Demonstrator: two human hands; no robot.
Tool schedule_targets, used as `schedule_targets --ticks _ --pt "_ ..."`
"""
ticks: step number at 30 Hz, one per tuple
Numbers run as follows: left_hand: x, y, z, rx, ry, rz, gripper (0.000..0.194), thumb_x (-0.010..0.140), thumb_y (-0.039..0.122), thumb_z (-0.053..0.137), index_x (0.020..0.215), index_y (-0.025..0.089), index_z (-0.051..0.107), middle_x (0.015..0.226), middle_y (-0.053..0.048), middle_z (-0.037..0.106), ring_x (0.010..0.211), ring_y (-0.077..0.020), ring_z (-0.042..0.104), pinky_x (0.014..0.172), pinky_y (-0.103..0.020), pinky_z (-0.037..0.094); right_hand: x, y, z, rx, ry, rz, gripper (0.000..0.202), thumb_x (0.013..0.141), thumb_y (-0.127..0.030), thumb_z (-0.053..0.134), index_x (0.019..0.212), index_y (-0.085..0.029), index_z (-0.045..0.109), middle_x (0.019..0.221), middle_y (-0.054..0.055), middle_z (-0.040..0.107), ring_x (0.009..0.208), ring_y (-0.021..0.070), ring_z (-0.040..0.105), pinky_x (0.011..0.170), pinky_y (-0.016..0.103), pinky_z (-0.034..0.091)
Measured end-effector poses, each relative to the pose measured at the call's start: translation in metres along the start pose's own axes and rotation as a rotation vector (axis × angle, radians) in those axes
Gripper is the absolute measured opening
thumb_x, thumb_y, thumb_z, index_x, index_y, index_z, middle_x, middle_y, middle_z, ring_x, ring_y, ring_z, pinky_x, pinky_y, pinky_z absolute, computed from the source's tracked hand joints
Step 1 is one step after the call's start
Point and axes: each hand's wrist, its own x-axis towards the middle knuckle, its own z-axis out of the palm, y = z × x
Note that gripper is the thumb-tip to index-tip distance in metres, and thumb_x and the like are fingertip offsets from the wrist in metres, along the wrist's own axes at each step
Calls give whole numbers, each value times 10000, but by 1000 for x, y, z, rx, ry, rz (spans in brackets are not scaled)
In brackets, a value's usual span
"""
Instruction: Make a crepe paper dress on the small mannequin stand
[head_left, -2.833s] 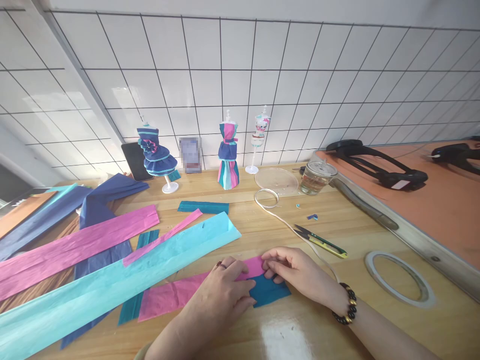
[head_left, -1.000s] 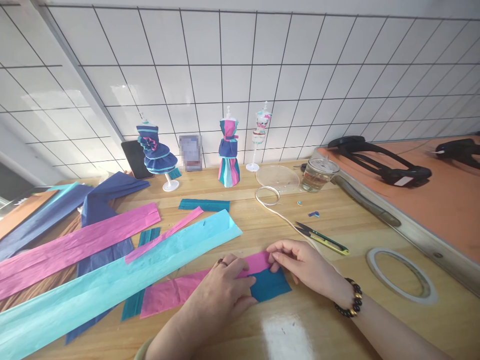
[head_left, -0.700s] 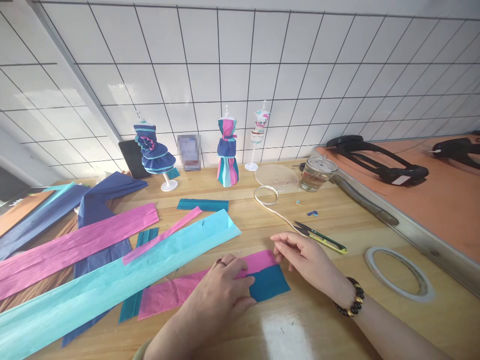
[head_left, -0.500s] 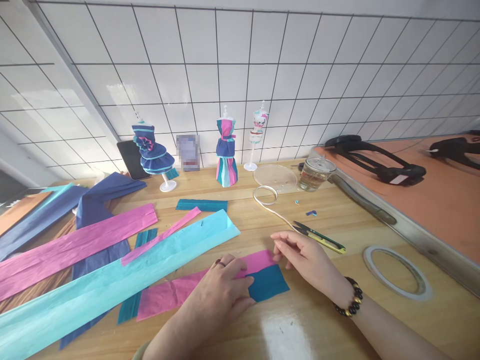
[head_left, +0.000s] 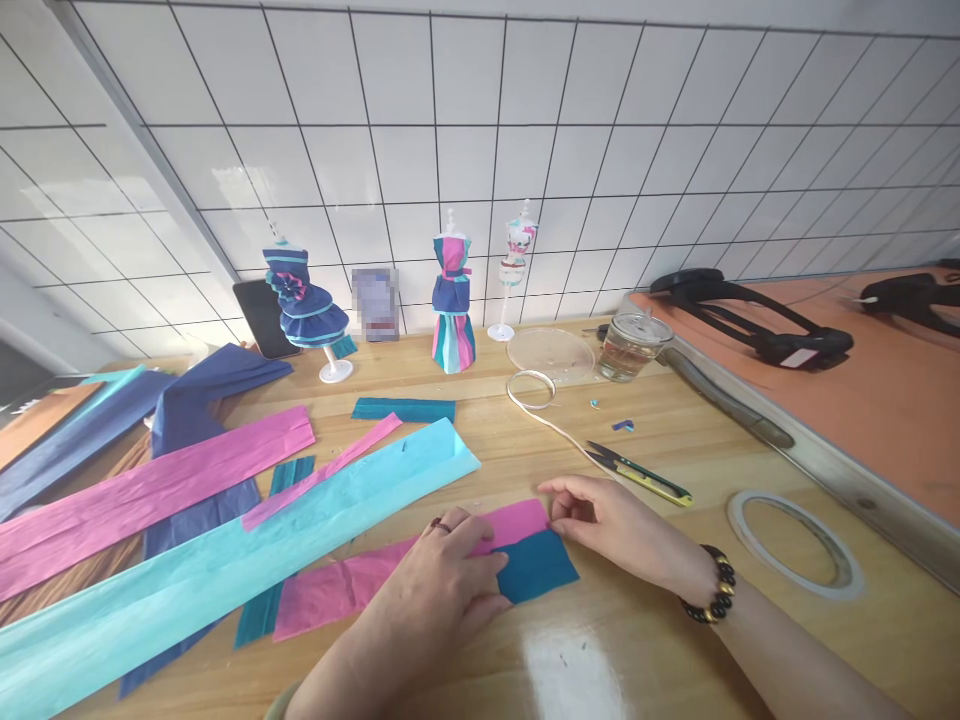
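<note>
A wrinkled pink strip [head_left: 337, 590] of thin paper-like or cloth-like material lies across the table, its right end overlapping a teal piece [head_left: 538, 566]. My left hand [head_left: 450, 580] lies on both, bent fingers pressing down, thumb over the teal piece. At the strip's right end is my right hand [head_left: 592, 515], fingers curled and a gap between forefinger and thumb. Its thumb tip is at the strip's edge; whether it touches is unclear. Another teal strip [head_left: 259, 612] shows under the left end of the pink one.
Turquoise [head_left: 300, 520], pink [head_left: 150, 480] and blue strips [head_left: 199, 420] spread leftward. Behind stand mini dress forms [head_left: 452, 300] and a glass of liquid [head_left: 634, 345]. Yellow-black snips [head_left: 641, 475], thin cord [head_left: 555, 425] and a tape roll [head_left: 739, 525] lie right. A black frame-like device [head_left: 757, 320] sits beyond.
My right hand has shifted slightly right and down, and turned, with forefinger and thumb now farther apart. My left hand and the strips have stayed in place.
</note>
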Motion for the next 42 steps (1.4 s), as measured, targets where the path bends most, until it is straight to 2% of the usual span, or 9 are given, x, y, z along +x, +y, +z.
schedule_targets --ticks 6,15,24,33,37,42 --pt "1 0 0 -12 12 2 170 777 264 617 938 217 646 951 -68 560 935 -249 498 759 -390 466 -1 3 2 -4 -23 9 340 757 -198 533 1091 -228 587 751 -18 647 712 158 595 668 263 457" --pt "-1 0 0 -47 7 -26 314 774 306 620 1077 232 583 971 -57 558 897 -235 481 770 -396 457 -1 2 4 4 -21 13 349 753 -197 536 1099 -221 580 748 -20 634 700 146 586 658 245 450" --pt "1 0 0 -20 4 -3 217 799 315 588 993 228 634 957 -72 549 922 -249 487 772 -408 458 0 -1 5 -32 3 -6 333 757 -188 528 1082 -223 590 720 -28 635 663 137 576 640 241 444" --pt "1 -1 -1 -30 2 -2 207 791 296 599 980 225 645 943 -75 558 887 -241 502 745 -395 463 -1 -4 5 -79 19 -15 322 756 -175 509 1059 -225 604 693 -35 630 628 127 562 597 225 425" --pt "1 -2 -1 -98 14 -35 318 757 268 642 1068 233 588 986 -59 571 912 -235 502 784 -390 457 -1 -4 5 -83 20 -12 332 754 -174 504 1068 -220 600 697 -30 632 633 130 563 604 228 427" --pt "0 -1 -3 -160 55 -83 474 756 110 594 1200 211 463 1068 -53 576 984 -219 488 856 -374 435 -1 -3 5 -85 16 -17 339 753 -174 498 1076 -210 595 708 -25 633 635 130 564 603 228 428"
